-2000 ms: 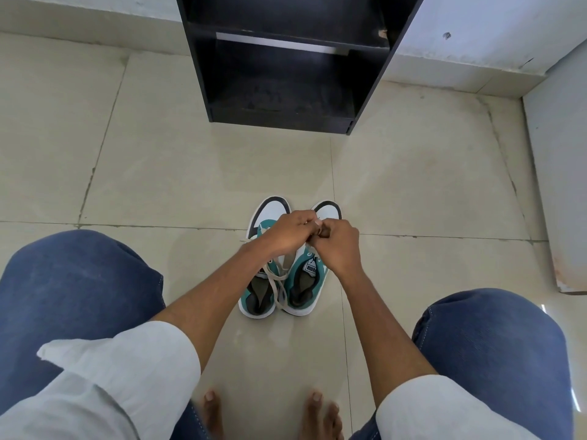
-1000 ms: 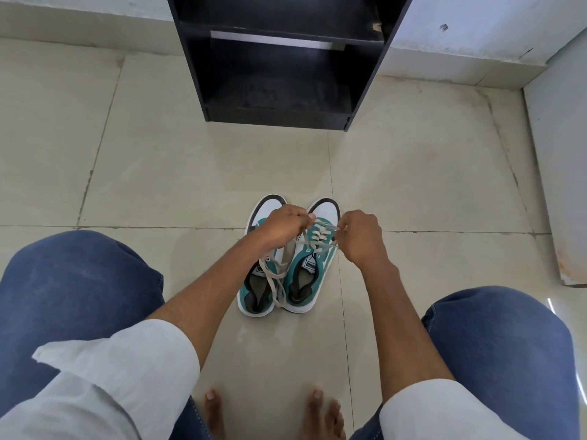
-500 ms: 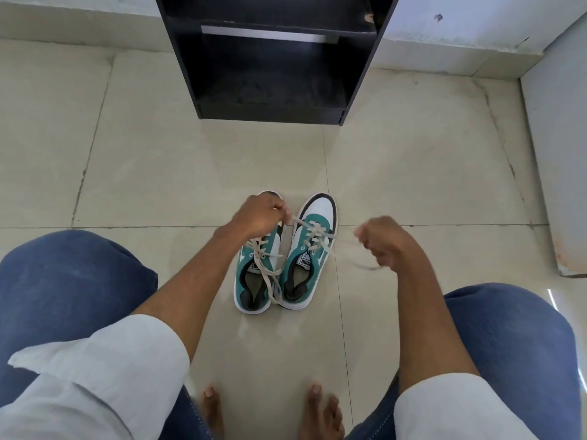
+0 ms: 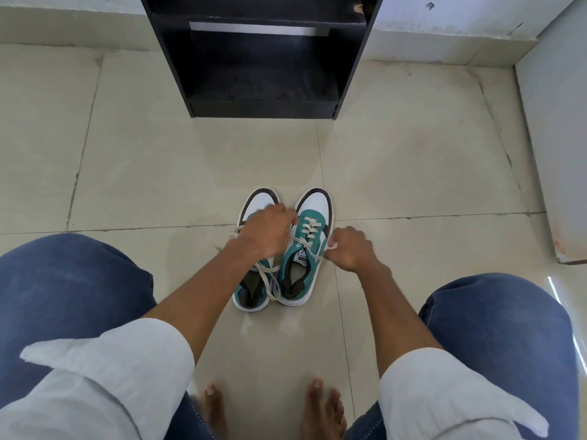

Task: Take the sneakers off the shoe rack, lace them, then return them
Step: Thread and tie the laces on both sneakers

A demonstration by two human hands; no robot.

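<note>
**Both hands on the right sneaker's lace**

I am sitting low with my knees apart, and the pair of teal and white sneakers stands side by side on the tile floor point(image 4: 413, 173) between them, toes pointing away from me toward the black shoe rack point(image 4: 263, 58). The rack stands against the wall, well apart from the shoes, and both shelves I can see hold nothing.

My left hand point(image 4: 266, 233) is curled over the left sneaker point(image 4: 254, 290), covering most of its lacing, with the fingers closed near the inner edge of the right sneaker point(image 4: 305, 265). It is blurred, so I cannot tell exactly what the fingertips grip, though one end of the cream lace point(image 4: 309, 230) runs from the right shoe's upper eyelets up to it. My right hand point(image 4: 349, 249) sits just beside the outer edge of the right sneaker, closed into a loose fist, pinching the other end of that lace between thumb and forefinger. The strand runs taut across the tongue from hand to hand.

The right sneaker is laced in crossing rows up its front. The left sneaker's loose lace point(image 4: 266, 277) trails over its collar and down between the two heels.

My bare toes point(image 4: 320, 404) show at the bottom edge, near the heels.
</note>
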